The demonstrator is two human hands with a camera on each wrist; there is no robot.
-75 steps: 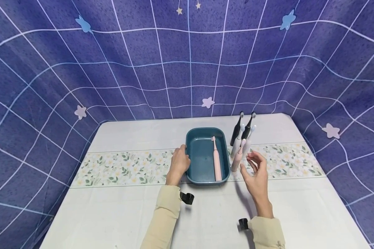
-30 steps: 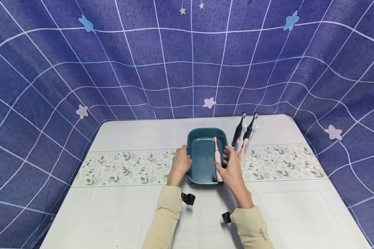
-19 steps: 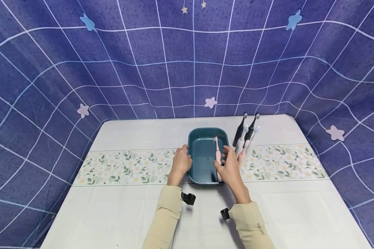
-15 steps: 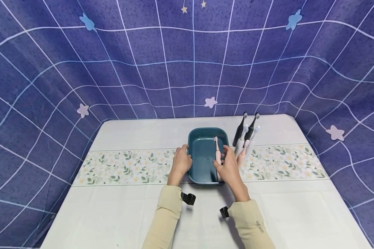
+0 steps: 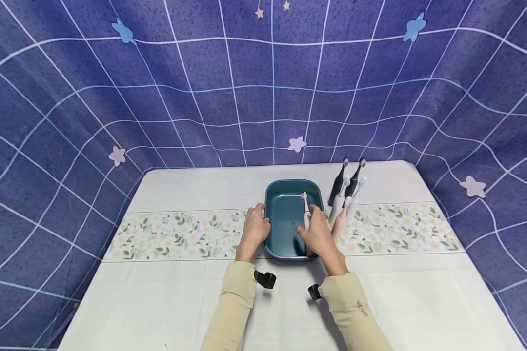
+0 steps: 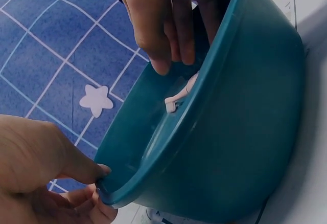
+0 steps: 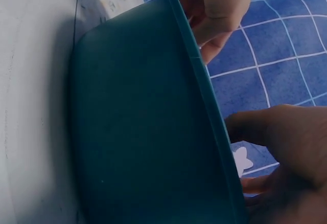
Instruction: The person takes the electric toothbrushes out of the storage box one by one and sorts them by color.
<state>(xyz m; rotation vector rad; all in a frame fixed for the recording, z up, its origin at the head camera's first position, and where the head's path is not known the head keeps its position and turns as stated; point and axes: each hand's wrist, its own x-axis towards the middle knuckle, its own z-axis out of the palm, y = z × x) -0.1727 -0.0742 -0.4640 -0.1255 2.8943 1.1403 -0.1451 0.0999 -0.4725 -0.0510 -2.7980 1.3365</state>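
My left hand grips the left rim of a dark teal plastic bin; the left wrist view shows thumb and fingers pinching the bin's edge. A pink electric toothbrush lies lengthwise along the bin's right side, head toward the back. Over its handle is my right hand, reaching in across the right rim. In the left wrist view the right-hand fingers point down into the bin, loosely extended, above the brush head. The toothbrush's handle is mostly hidden by the hand and the rim.
Right of the bin stand another pink electric toothbrush, two white ones, such as the front one, and two black ones, including the left one. A white table with a floral band lies before a blue star-patterned curtain.
My right hand has moved left from beside the standing pink toothbrush, over the bin's rim and onto the lying one. The left hand has stayed at the rim.
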